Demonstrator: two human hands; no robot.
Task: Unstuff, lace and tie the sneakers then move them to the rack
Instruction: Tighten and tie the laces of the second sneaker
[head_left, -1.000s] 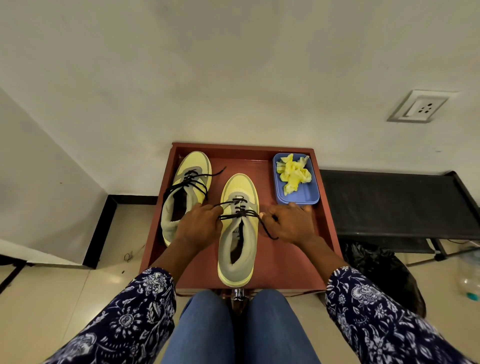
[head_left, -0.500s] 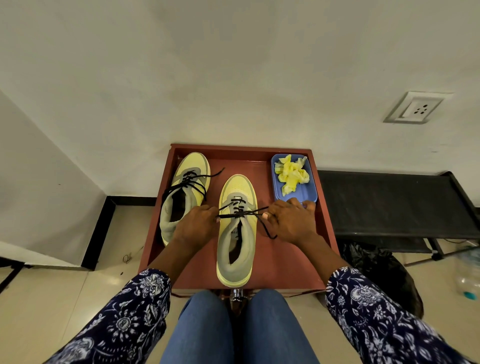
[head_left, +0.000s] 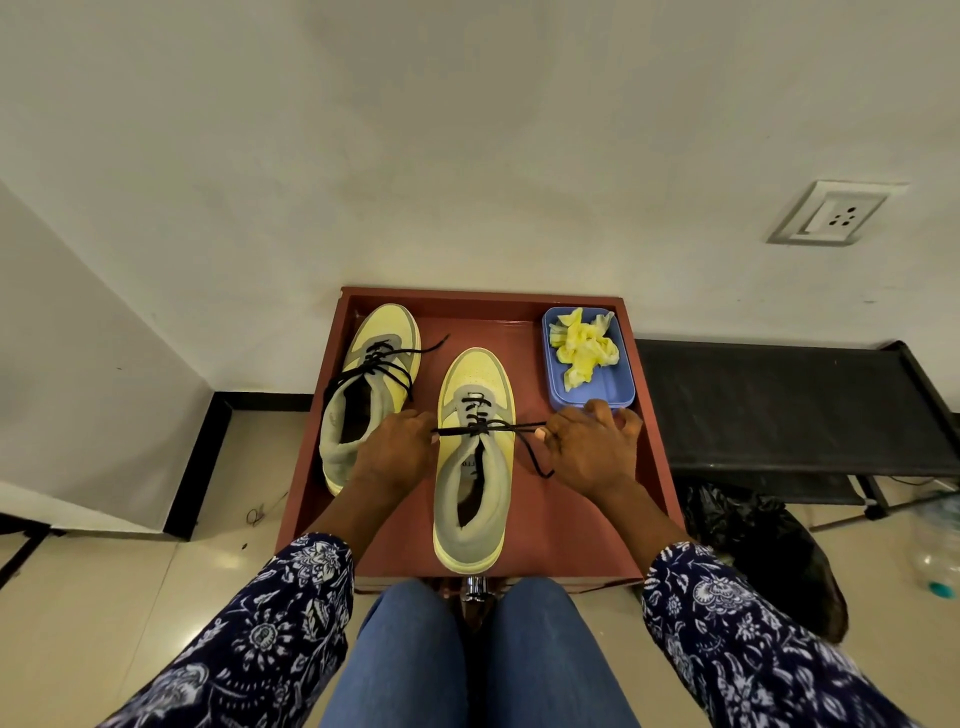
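Pulling the black lace (head_left: 488, 429) taut across the near sneaker (head_left: 474, 457), head view, centre of frame. Left hand (head_left: 394, 451) sits at the shoe's left edge, fingers curled on one lace end; right hand (head_left: 589, 447) sits to the right, thumb and forefinger pinching the other end, remaining fingers spread, a loose tail hanging below. Lace runs left–right, crossing the shoe's long axis, which points up-frame toward the wall. First knot appears seated mid-tongue; both hands equally near it. Judgement: the bow comes next, needing slack fed back inward.

Second sneaker (head_left: 370, 384), upper left, laced but untied. Both rest on a red tray (head_left: 582, 540). Blue dish (head_left: 621, 387) holds the yellow stuffing paper (head_left: 584, 345), upper right. Black rack (head_left: 779, 405) lies right of frame, beside the tray.
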